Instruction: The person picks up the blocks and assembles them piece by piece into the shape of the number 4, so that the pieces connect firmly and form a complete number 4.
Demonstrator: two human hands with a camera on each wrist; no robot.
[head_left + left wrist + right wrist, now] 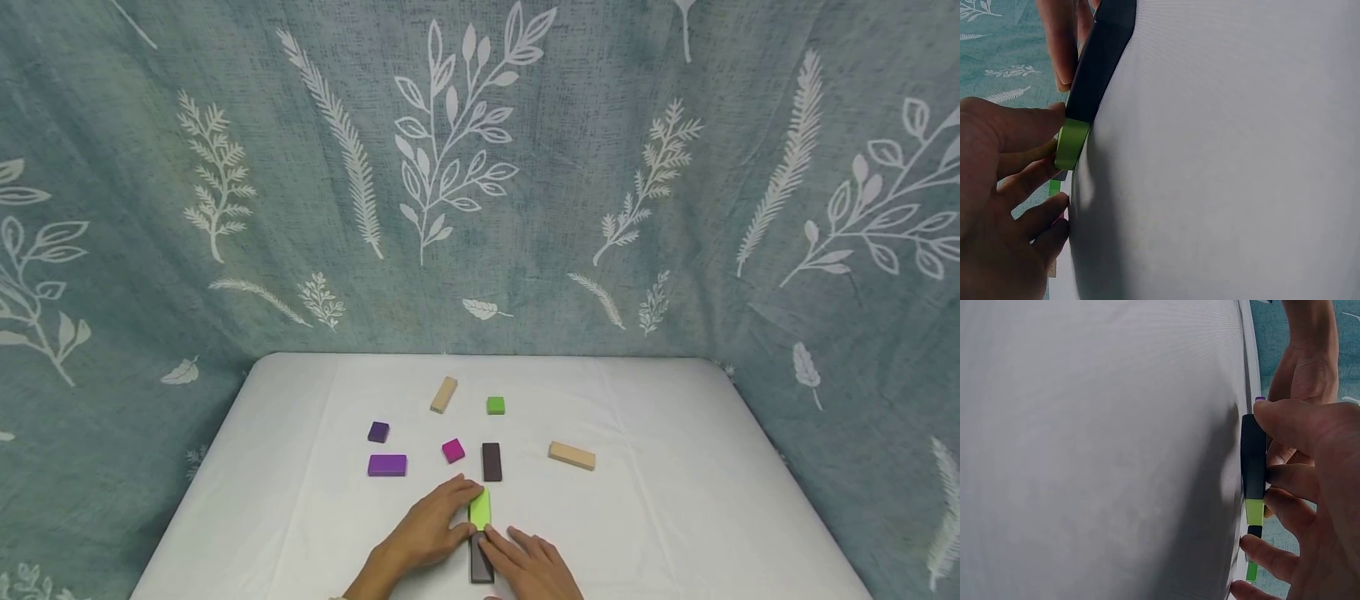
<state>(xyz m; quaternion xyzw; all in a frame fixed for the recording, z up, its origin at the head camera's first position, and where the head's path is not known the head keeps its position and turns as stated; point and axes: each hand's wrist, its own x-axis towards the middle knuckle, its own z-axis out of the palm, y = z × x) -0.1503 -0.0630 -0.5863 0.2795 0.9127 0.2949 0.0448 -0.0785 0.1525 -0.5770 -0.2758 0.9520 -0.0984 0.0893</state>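
Note:
A lime green block [480,508] lies end to end with a dark block [482,560] near the table's front edge. My left hand [427,527] pinches the green block between thumb and fingers, also seen in the left wrist view, where the green block [1072,144] meets the dark block [1102,69]. Fingers of my right hand [531,567] rest on the dark block close to the joint. In the right wrist view the thumb of my right hand [1310,487] touches the upper part of the dark block [1253,456].
Beyond the hands lie a dark brown block [491,462], a magenta cube [453,451], a purple block [387,465], a dark purple cube [378,432], a green cube [496,406] and two wooden blocks [444,395], [572,456] on the white table [675,517].

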